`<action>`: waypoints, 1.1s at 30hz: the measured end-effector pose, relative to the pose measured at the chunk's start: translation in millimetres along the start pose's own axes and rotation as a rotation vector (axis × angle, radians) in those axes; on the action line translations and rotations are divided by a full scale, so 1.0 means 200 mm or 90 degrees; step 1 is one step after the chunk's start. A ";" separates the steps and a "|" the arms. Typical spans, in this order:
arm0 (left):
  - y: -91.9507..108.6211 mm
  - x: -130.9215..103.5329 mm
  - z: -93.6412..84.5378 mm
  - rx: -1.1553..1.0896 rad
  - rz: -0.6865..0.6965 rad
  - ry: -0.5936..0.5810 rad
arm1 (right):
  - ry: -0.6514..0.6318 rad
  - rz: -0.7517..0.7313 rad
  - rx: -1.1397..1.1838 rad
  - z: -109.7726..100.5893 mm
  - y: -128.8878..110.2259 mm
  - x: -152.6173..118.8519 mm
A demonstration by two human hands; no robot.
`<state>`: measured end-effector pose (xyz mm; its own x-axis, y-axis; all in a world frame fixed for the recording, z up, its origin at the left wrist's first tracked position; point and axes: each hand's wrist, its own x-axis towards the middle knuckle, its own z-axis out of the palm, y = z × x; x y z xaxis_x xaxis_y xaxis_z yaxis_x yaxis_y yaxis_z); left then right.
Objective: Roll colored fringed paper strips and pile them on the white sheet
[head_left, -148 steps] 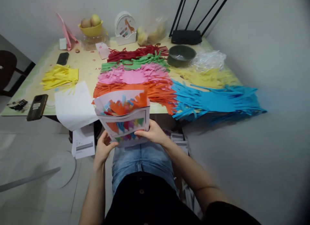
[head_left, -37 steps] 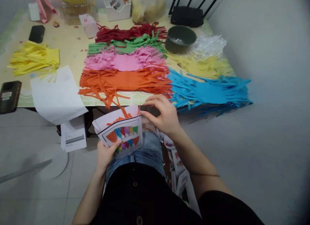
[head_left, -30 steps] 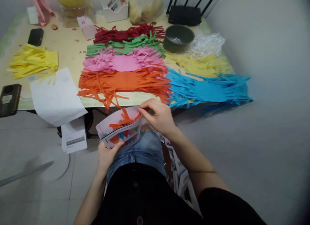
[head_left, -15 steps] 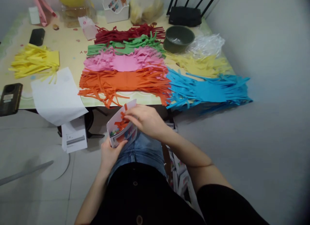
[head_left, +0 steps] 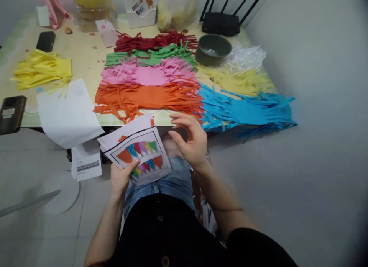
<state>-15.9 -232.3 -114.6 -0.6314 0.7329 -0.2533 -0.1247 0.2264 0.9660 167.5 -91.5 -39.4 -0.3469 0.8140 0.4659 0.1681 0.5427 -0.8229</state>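
Observation:
My left hand (head_left: 122,178) grips a white paper envelope (head_left: 149,174) by its lower left side, thumb across the front. A colour picture of tassels is printed on that front, and bits of orange tissue paper show at its top edge. To its right my right hand (head_left: 191,140) is raised with fingers curved apart, holding nothing. Just beyond, along the table's front edge, lie a fringed orange tissue bundle (head_left: 146,97) and a blue one (head_left: 248,110). Behind the orange come pink (head_left: 148,75), green (head_left: 149,59) and dark red (head_left: 155,42) bundles.
Yellow fringed bundles lie left (head_left: 43,69) and right (head_left: 244,81). A white sheet (head_left: 69,110) overhangs the table edge beside a phone (head_left: 12,114). Behind stand a dark green bowl (head_left: 213,50), crumpled clear plastic (head_left: 247,58) and a black router (head_left: 220,24). A wall (head_left: 322,144) bounds the right.
My right hand has come away from the envelope's mouth and moved right, its fingers opening. The envelope has turned so its printed front faces up, and the orange tissue is mostly inside.

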 end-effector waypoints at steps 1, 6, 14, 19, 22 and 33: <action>0.01 0.01 0.00 -0.014 -0.004 -0.007 | 0.003 0.045 0.046 0.01 0.03 -0.01; 0.08 0.04 0.00 0.032 -0.013 -0.108 | -0.040 0.178 0.167 0.12 0.13 -0.03; 0.19 0.11 0.07 -0.021 0.248 0.008 | 0.024 0.209 0.171 0.15 0.18 -0.05; 0.19 0.14 0.05 0.014 0.269 0.012 | 0.039 0.248 0.209 0.14 0.19 -0.06; 0.17 0.15 0.03 0.019 0.240 0.018 | 0.035 0.282 0.196 0.13 0.19 -0.08; 0.25 0.20 -0.04 -0.032 0.078 -0.026 | -0.087 0.305 0.277 0.02 0.25 -0.05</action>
<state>-54.3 -196.3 -75.6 -0.6122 0.7793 -0.1340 -0.0875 0.1016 0.9910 175.3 -73.0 -87.3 -0.4448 0.8956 -0.0063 -0.0455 -0.0296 -0.9985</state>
